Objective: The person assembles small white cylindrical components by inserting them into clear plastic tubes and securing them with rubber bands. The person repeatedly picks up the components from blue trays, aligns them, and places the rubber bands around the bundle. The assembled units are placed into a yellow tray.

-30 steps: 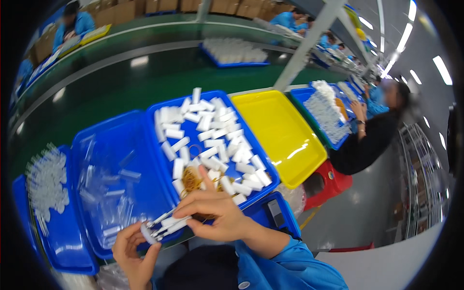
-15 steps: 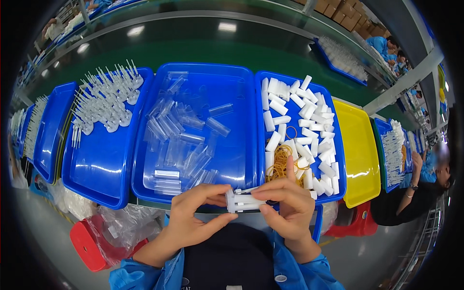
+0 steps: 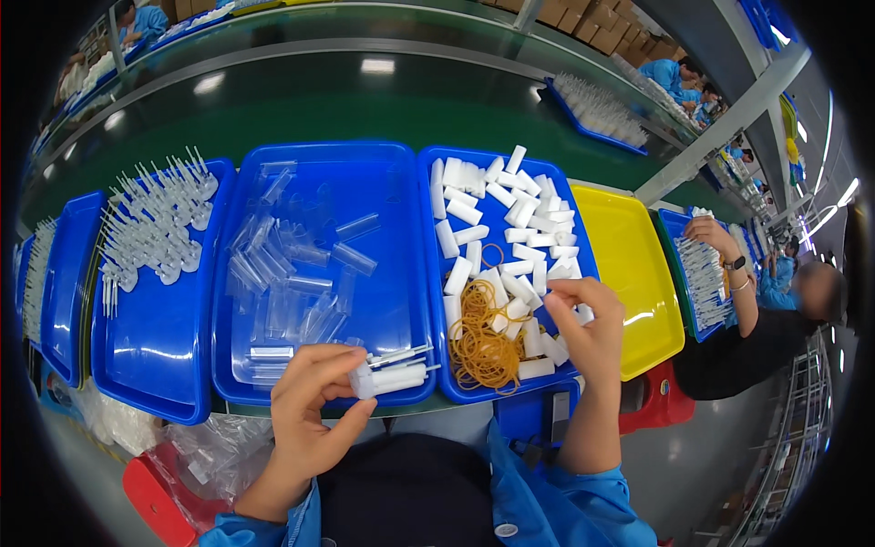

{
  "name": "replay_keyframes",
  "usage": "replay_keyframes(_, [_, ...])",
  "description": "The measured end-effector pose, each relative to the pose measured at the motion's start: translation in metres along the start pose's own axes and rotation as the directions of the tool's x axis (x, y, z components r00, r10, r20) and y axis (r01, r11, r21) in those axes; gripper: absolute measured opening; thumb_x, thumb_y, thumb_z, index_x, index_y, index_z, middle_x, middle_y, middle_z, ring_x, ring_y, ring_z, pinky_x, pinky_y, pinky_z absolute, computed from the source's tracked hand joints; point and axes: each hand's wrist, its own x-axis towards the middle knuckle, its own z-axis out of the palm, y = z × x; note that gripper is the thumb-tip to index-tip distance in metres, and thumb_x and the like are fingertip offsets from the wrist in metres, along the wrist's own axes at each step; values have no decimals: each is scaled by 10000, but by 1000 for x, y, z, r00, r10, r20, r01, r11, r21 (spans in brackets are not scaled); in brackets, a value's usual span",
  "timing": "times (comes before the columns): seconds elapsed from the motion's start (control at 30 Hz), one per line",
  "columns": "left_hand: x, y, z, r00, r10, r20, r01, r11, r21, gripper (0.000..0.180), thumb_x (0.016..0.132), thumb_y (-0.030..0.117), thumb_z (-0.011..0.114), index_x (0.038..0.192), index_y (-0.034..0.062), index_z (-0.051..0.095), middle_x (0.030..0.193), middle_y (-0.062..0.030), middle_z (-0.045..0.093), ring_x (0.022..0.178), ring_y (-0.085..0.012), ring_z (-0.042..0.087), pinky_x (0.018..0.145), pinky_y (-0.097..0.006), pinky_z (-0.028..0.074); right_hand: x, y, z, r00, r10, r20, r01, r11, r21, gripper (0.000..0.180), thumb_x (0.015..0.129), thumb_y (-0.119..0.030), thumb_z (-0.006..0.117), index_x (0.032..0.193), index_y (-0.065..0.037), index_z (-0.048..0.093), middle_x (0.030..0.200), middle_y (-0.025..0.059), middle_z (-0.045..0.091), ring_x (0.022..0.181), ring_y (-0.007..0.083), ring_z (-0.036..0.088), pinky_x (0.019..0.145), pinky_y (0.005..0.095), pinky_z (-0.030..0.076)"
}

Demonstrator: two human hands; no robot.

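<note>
Yellow tray [image 3: 629, 264] right of blue trays; co-worker's hand [image 3: 709, 230] at far tray; green conveyor belt [image 3: 365, 105] behind.

A green conveyor belt [image 3: 301, 100] reflects ceiling lights; cardboard boxes [image 3: 583, 14] behind it.

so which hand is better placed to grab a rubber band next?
Right hand, probably: it hovers over the tray of white pieces, beside the rubber bands, apparently empty. The left hand is occupied holding the white bundle.
</note>
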Motion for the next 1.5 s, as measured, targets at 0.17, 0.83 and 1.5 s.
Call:
replay_keyframes(0.17, [2,5,7,999,6,33,-2,995,-101,462,761,-82,716,1203,-46,587,1236,-190,512,1051,-226,631,852,-296,576,18,4,30,997,54,60,-52,998,-32,142,738,-63,726,867,-8,701,766,113,688,623,190,643,636,338,494])
replay_keyframes(0.83, [-5,-4,1,993,80,-89,-77,996,41,412,784,-56,692,1187,-20,620,1237,-187,546,1078,-255,626,878,-323,561,-21,-63,34,989,-145,33,133,958,254,169,793,47,611,884,-51,713,929,80,643,874,190,620,973,399,368])
replay_keyframes(1.5, [-7,0,2,961,275,8,-273,946,174,449,738,-90,708,1178,-47,632,1238,-251,570,1094,-345,636,913,-393,535,-32,-80,37,939,74,335,-312,591,744,138,806,47,610,893,-11,700,944,94,707,911,161,651,1070,473,276])
